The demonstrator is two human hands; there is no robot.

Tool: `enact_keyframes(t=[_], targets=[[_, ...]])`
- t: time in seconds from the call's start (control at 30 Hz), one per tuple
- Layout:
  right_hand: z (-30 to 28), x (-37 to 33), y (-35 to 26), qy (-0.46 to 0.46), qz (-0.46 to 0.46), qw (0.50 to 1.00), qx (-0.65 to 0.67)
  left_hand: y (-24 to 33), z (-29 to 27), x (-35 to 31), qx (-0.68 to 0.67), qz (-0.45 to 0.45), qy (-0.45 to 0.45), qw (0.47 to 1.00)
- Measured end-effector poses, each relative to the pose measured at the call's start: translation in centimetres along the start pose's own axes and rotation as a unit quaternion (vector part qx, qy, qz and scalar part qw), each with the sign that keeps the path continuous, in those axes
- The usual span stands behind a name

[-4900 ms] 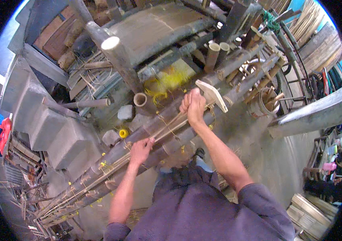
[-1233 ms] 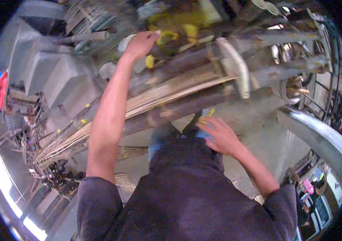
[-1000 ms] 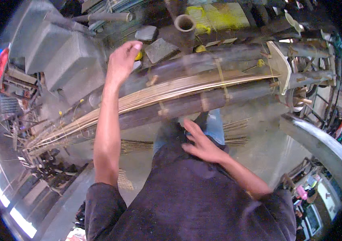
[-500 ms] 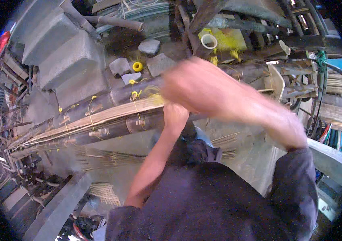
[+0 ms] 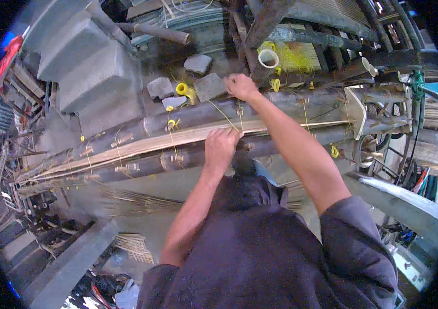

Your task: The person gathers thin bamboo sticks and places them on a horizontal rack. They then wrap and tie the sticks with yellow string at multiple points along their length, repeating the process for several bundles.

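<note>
My left hand is closed over a long bundle of pale bamboo strips, its fingertips where a thin yellow cord meets the bundle. Farther away, my right hand is raised over the far dark pole, fingers pinched together. A taut length of cord stretches between the two hands, though the right fingertips are partly hidden. The strips lie between that pole and the near dark pole, with cord loops crossing them at intervals. A yellow roll lies beyond the far pole.
Grey stones lie on the floor by concrete steps at far left. A white-rimmed upright tube stands beyond my right hand. At right, a pale end plate joins the poles. Loose thin sticks lie on the floor.
My right hand has moved from a blurred sweep above the strips to the far side of the poles. Cord now shows stretched between the hands. The left hand stays at the bundle.
</note>
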State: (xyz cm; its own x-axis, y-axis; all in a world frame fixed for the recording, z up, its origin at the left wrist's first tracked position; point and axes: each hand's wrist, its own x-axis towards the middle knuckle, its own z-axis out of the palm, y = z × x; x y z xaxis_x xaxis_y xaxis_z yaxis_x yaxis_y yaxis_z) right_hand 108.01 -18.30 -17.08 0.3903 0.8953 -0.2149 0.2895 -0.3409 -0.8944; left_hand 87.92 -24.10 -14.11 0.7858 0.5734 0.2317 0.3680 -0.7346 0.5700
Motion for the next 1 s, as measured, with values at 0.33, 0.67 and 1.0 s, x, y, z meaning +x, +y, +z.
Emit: enact_keyframes(t=[0.33, 0.67, 1.0], targets=[[6.7, -21.3, 2.6, -0.254, -0.166, 0.947, -0.107, 1.8, -2.3, 2.8, -0.240, -0.148, -0.055, 0.958], [6.6, -22.9, 2.9, -0.285, -0.147, 0.891, -0.320, -10.4, 2.8, 14.5, -0.313, -0.343, -0.162, 0.870], [18.3, -22.1, -3.5, -0.203, 0.071, 0.975, -0.051, -16.3, -16.6, 4.0, -0.089, -0.136, -0.073, 0.984]])
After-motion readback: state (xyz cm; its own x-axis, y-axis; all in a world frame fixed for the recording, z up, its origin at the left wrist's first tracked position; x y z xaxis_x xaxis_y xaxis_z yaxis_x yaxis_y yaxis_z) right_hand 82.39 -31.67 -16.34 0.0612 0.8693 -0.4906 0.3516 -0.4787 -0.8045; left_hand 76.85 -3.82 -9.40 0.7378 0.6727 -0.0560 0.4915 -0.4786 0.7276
